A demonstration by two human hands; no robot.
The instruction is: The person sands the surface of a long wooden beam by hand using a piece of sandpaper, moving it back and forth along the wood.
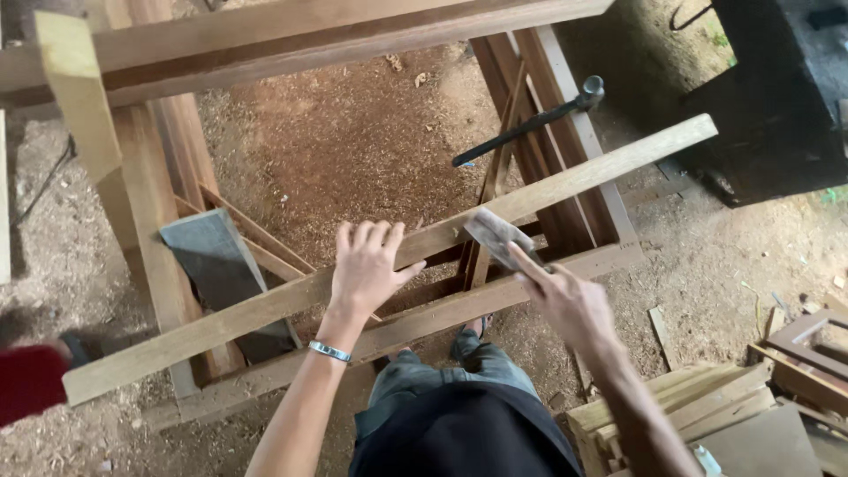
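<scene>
A long pale wooden plank (601, 168) lies diagonally across a big reddish wooden frame (609, 256) that rests on the ground. My left hand (367, 265) presses flat on the plank near its middle, fingers spread; a metal bracelet sits on that wrist. My right hand (565, 296) grips a small grey wooden block (493, 231) whose end touches the plank just right of my left hand. My legs in grey trousers stand inside the frame below the plank.
A black-handled hammer (530, 124) leans on the frame's right rail. A grey board (221, 265) slants at the left. Sawdust covers the ground. Stacked wood pieces (707, 397) lie at the lower right, a dark machine (786, 88) at the upper right, something red (31, 380) at the left edge.
</scene>
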